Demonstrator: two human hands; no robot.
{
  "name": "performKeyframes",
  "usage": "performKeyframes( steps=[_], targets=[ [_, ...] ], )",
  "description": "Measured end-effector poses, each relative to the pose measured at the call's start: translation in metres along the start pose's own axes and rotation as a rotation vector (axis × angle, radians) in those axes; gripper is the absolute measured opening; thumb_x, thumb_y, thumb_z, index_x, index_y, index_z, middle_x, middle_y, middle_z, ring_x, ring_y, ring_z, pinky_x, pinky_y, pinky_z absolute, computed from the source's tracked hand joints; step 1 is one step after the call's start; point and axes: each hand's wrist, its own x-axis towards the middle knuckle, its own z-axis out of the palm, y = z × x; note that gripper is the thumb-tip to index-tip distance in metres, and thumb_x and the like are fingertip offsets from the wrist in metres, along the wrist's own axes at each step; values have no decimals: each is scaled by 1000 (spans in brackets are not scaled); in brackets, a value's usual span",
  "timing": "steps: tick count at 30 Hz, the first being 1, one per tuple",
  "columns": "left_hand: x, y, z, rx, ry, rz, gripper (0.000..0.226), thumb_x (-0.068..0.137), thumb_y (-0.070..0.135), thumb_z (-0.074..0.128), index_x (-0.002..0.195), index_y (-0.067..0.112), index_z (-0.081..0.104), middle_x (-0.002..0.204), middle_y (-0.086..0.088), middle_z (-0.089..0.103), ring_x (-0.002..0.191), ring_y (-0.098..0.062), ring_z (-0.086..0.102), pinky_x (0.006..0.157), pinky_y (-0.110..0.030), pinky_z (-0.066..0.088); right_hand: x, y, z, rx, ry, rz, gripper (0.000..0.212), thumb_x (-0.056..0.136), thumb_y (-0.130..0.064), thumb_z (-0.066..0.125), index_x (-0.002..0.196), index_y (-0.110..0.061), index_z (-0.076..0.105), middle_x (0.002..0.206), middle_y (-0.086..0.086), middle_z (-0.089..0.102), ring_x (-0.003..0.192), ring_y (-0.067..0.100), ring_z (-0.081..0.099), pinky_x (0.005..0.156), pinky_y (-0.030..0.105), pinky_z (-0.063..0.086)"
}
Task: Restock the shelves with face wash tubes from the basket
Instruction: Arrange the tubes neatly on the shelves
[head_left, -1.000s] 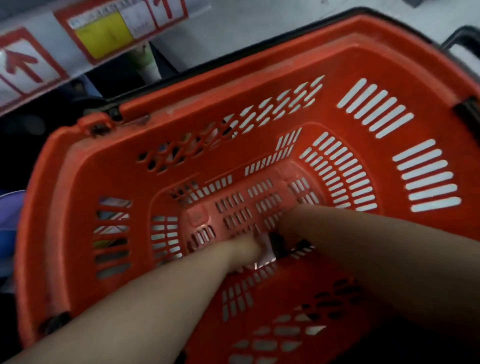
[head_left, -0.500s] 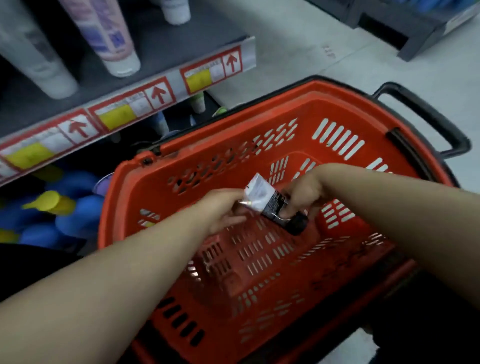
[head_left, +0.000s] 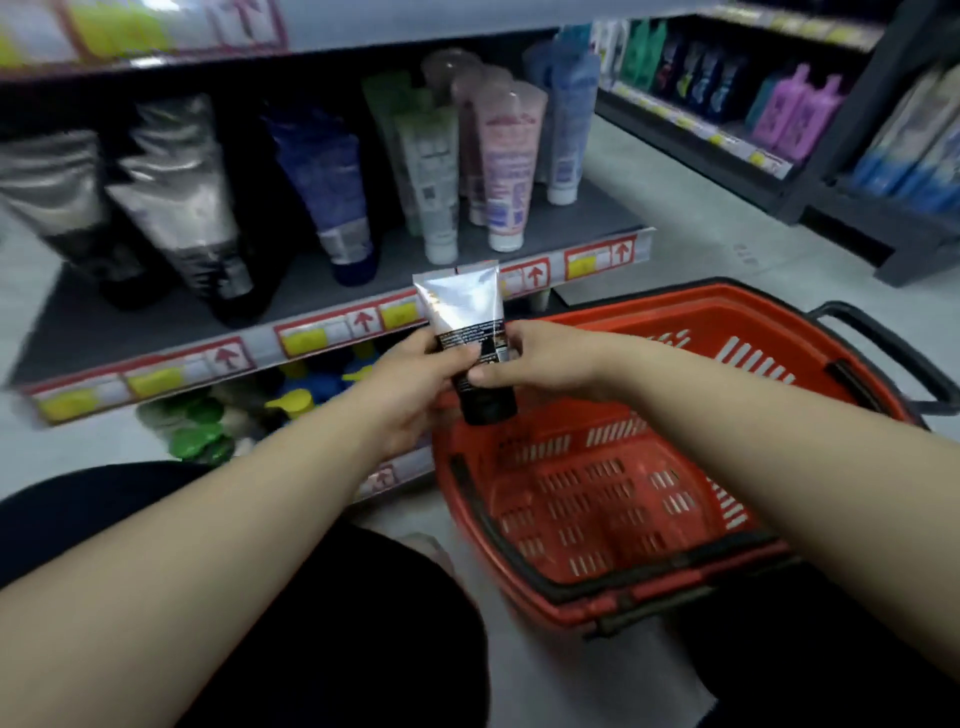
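Left hand (head_left: 410, 387) and right hand (head_left: 527, 358) both grip a face wash tube (head_left: 465, 317) upright over the basket's (head_left: 727, 297) left rim, not yet on the shelf (head_left: 130, 322); the blurred basket seems empty, so probably the last.

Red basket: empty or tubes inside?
Empty, seemingly: red basket shows only bare slotted floor; left hand and right hand hold a face wash tube.
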Motion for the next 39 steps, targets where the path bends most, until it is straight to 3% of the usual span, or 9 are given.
performKeyframes(
  steps=[4,8,10,13,18,21,25,34,39],
  targets=[
    [-27,24,-48,-4,151,137,18,93,14,55,109,20,59,97,1,68,71,-8,61,56,-19,47,18,-56,34,-79,21,-134,13,88,-12,64,100,-17,62,85,-6,65,70,-2,60,67,18,50],
    [-57,41,-105,-10,316,233,7,92,13,57,95,14,63,89,-2,70,69,-9,64,67,-26,51,44,-105,80,-154,125,-203,17,83,-22,71,79,-24,54,74,-12,58,64,-3,54,55,11,48],
    [-70,47,-136,-16,395,291,8,93,12,56,92,15,63,88,-5,68,70,-13,63,62,-23,50,60,-127,108,-226,199,-272,29,78,-27,76,94,-18,54,88,-8,63,75,-1,59,64,8,49],
    [-84,52,-178,-13,474,344,13,94,12,54,103,16,62,98,-5,68,81,-16,64,72,-28,52,85,-153,145,-361,265,-331,57,76,-35,76,120,-10,49,117,4,62,106,18,59,87,26,47],
    [-86,50,-228,68,642,418,29,94,12,53,122,19,59,115,-1,66,104,-20,63,86,-35,52,122,-182,193,-431,339,-379,49,82,-29,70,119,-6,48,120,11,59,111,26,56,91,35,47],
    [-79,54,-245,110,707,430,30,93,13,53,121,21,60,112,0,67,104,-20,63,90,-35,52,142,-194,207,-426,387,-338,44,85,-24,68,117,-3,46,116,15,58,106,30,57,82,33,46],
    [-62,60,-261,285,815,393,36,89,12,56,125,16,53,110,0,62,100,-18,59,88,-33,49,170,-196,217,-393,441,-265,39,87,-19,65,117,0,47,119,18,58,110,34,56,87,37,48],
    [-52,51,-271,472,636,281,32,86,13,57,118,20,59,110,-2,65,100,-22,60,92,-39,50,191,-191,219,-383,439,-114,41,88,-18,64,122,1,49,123,18,59,116,33,55,92,33,44],
    [-74,58,-257,551,608,176,12,84,2,51,88,8,61,86,-11,63,84,-28,58,72,-34,47,160,-197,215,-483,398,-138,44,90,-22,62,123,1,44,122,17,57,114,32,55,85,32,44]
  ],
)
